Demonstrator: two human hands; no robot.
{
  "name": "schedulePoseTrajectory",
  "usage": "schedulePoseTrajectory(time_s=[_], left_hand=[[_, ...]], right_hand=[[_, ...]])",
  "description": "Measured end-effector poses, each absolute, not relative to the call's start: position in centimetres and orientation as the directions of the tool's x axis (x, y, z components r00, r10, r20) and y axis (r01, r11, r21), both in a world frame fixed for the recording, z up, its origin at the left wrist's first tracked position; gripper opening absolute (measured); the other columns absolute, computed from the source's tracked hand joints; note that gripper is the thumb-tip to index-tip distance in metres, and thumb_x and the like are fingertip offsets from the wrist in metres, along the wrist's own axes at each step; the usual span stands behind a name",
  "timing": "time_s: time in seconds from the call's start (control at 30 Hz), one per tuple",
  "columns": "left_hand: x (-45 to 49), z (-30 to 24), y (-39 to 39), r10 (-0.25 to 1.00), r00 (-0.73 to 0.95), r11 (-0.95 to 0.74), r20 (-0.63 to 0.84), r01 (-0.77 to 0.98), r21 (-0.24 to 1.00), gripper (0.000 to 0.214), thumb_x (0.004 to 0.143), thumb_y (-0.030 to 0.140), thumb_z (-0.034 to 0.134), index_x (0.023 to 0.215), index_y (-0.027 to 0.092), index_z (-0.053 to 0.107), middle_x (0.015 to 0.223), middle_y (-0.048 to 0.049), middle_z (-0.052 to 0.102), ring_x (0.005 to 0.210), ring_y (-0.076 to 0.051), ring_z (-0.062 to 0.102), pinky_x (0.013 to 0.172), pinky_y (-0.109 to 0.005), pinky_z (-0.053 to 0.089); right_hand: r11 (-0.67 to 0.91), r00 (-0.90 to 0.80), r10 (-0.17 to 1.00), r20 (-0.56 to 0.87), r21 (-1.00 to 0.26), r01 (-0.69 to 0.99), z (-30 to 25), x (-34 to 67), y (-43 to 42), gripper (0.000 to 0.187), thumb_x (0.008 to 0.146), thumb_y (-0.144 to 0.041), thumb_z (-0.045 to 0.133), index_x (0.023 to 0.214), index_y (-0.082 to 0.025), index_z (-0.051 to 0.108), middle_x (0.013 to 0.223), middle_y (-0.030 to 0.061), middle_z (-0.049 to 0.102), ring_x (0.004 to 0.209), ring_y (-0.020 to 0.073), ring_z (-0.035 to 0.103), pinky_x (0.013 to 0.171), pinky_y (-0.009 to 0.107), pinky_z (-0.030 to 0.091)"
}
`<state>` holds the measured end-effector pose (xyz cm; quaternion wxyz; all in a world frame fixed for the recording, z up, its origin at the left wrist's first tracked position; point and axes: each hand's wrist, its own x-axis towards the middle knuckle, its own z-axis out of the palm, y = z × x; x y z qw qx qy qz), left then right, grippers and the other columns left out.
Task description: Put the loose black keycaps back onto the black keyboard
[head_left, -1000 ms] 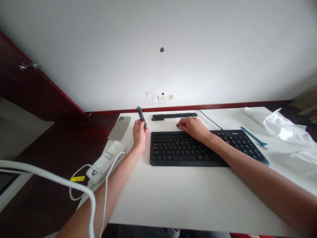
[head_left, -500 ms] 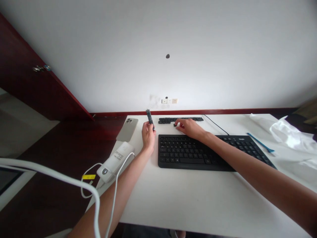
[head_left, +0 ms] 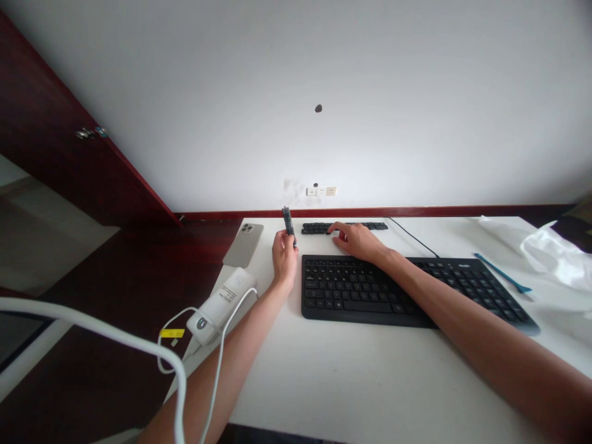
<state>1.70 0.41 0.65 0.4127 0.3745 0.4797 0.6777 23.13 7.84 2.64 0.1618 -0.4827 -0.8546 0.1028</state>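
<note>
My left hand (head_left: pixel 283 258) is closed round a small dark tool (head_left: pixel 289 221) that sticks up from the fist, just left of a black keyboard (head_left: pixel 407 288) on a white table (head_left: pixel 351 376). My right hand (head_left: pixel 358 240) reaches over the keyboard's far edge. Its fingertips rest at a row of loose black keycaps (head_left: pixel 345 227) lined up behind the keyboard. The fingers are bent and pinched together; whether they hold a keycap is not visible.
A phone (head_left: pixel 243 244) lies face down at the table's far left. A white power bank (head_left: pixel 222 303) with white cables (head_left: pixel 203 351) sits at the left edge. A blue plastic pry tool (head_left: pixel 502 280) and crumpled white plastic (head_left: pixel 555 256) lie at the right. A dark red door (head_left: pixel 55 154) stands left.
My right hand moved from the keyboard's top row back to the row of loose keycaps. The view shifted, so everything sits a little further right in the picture. My left hand kept the tool.
</note>
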Motion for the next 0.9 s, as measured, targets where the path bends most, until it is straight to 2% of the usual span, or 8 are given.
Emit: schedulePoseTrajectory(time_s=[0.1,0.3,0.5,0.7,0.8,0.9], left_hand=[[1.7,0.8,0.3,0.922,-0.371,-0.197,0.113,-0.199,0.96,0.015,0.092,0.034,0.058,0.09,0.02,0.057,0.084,0.0017,0.055,0.055,-0.005,0.041,0.048,-0.017,0.033],[1.8,0.8,0.1,0.924,-0.364,-0.197,0.115,-0.198,0.96,0.015,0.092,0.034,0.058,0.089,0.02,0.056,0.083,0.0021,0.055,0.055,-0.005,0.041,0.048,-0.017,0.033],[1.8,0.8,0.1,0.924,-0.364,-0.197,0.119,-0.187,0.962,0.015,0.091,0.034,0.058,0.088,0.02,0.056,0.083,0.0022,0.055,0.055,-0.005,0.041,0.048,-0.017,0.032],[1.9,0.8,0.0,0.923,-0.354,-0.219,0.15,-0.164,0.962,0.014,0.092,0.035,0.058,0.089,0.021,0.056,0.085,0.0018,0.056,0.056,-0.005,0.041,0.049,-0.017,0.033],[1.8,1.0,-0.3,0.918,-0.341,-0.247,0.2,-0.098,0.964,0.014,0.095,0.035,0.056,0.092,0.021,0.057,0.084,0.001,0.057,0.058,-0.007,0.043,0.052,-0.018,0.036],[1.9,1.8,-0.9,0.904,-0.289,-0.311,0.316,0.066,0.948,0.017,0.097,0.037,0.059,0.104,0.022,0.064,0.087,-0.0017,0.063,0.061,-0.01,0.048,0.056,-0.021,0.039]], right_hand=[[0.515,-0.48,0.857,0.186,-0.329,0.792,2.7,23.2,7.8,0.037,0.091,-0.026,0.056,0.126,-0.025,0.069,0.081,0.001,0.075,0.07,0.0192,0.065,0.066,0.028,0.039],[0.511,-0.469,0.86,0.203,-0.372,0.775,2.6,23.5,7.5,0.029,0.089,-0.022,0.055,0.106,-0.024,0.077,0.072,0.0011,0.071,0.066,0.018,0.062,0.067,0.028,0.04],[0.519,-0.493,0.853,0.174,-0.381,0.765,3.0,23.3,7.2,0.038,0.087,-0.02,0.054,0.115,-0.025,0.078,0.072,0.0011,0.071,0.066,0.0181,0.062,0.066,0.028,0.04],[0.522,-0.499,0.851,0.164,-0.371,0.768,3.2,23.2,7.1,0.036,0.087,-0.021,0.054,0.114,-0.024,0.078,0.072,0.0015,0.071,0.067,0.0181,0.061,0.065,0.027,0.038],[0.541,-0.508,0.84,0.193,-0.376,0.752,3.3,23.2,6.9,0.033,0.089,-0.023,0.054,0.112,-0.023,0.078,0.072,0.0016,0.07,0.065,0.0172,0.059,0.065,0.028,0.037],[0.586,-0.541,0.806,0.239,-0.444,0.678,3.8,23.0,6.5,0.029,0.091,-0.026,0.057,0.11,-0.021,0.078,0.071,0.0011,0.069,0.063,0.0152,0.057,0.066,0.028,0.038]])
